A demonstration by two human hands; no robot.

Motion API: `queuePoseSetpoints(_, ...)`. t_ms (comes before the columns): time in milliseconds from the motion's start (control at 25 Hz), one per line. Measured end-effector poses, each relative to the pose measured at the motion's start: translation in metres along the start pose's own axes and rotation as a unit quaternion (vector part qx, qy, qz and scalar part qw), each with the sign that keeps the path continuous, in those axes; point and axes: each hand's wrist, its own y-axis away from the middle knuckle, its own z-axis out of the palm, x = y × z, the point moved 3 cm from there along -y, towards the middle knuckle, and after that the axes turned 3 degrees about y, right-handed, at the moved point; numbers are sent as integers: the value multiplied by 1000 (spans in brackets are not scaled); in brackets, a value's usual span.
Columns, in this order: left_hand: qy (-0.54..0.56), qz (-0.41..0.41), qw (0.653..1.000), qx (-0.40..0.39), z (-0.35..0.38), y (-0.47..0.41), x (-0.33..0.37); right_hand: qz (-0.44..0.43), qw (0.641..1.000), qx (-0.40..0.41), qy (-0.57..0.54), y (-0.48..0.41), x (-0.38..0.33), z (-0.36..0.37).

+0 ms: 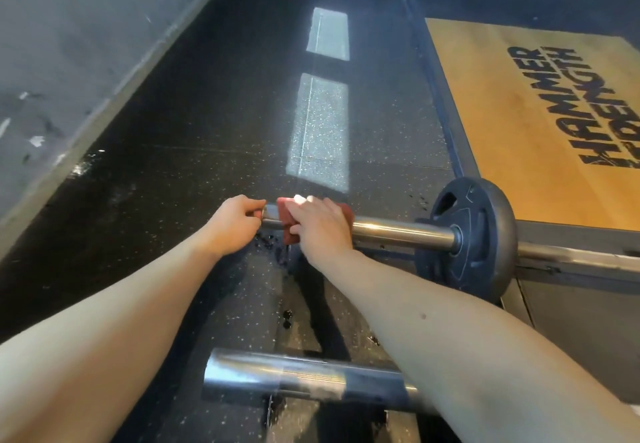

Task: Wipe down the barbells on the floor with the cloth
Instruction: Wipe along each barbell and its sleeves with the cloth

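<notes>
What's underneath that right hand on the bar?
A red cloth lies under the right hand, draped over the barbell sleeve. Its edges show beside the hand; the sleeve beneath the cloth is covered and cannot be seen.

cloth (285, 232) on far barbell (401, 233), left of plate (475, 234); near barbell (294, 377) in front; platform (540, 123) right

The only words to read are on the yellow-brown wooden board (485, 61). It lies on the floor, out past the right hand (322, 224) and off to its right side. Big black letters (540, 110) on it say "HAMMER". Next to that is a second line in the same black print. It looks like "STRENGTH", but the edge of the picture cuts part of it off. Seen from the hand, the words lie sideways.
</notes>
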Motion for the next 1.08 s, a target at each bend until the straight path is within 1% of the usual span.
queuePoseSetpoints(80,-16,-14,1000,20,-1,-7,-4,16,1000,13,12,32,45,-8)
queuePoseSetpoints(160,-95,0,994,49,0,-16,-3,74,996,-7,47,65,100,-22)
queuePoseSetpoints(240,-190,49,980,42,10,-23,13,141,986,-46,73,90,143,-43)
queuePoseSetpoints(280,-222,79,971,27,18,-25,23,167,979,-73,92,94,153,-51)
queuePoseSetpoints(360,-270,121,955,-2,34,-32,37,179,967,-132,121,83,148,-57)
queuePoseSetpoints(480,-299,135,943,-54,51,-40,49,201,955,-210,62,55,144,-56)
queuePoseSetpoints(640,-324,149,933,-54,58,-45,56,141,940,-307,-34,36,170,-62)
queuePoseSetpoints(760,-326,145,932,-69,58,-49,62,133,923,-356,-57,30,174,-62)
queuePoseSetpoints(920,-297,129,940,-111,59,-58,61,128,924,-356,-61,26,173,-61)
queuePoseSetpoints(1080,-286,128,936,-161,63,-56,69,92,946,-312,-15,39,166,-56)
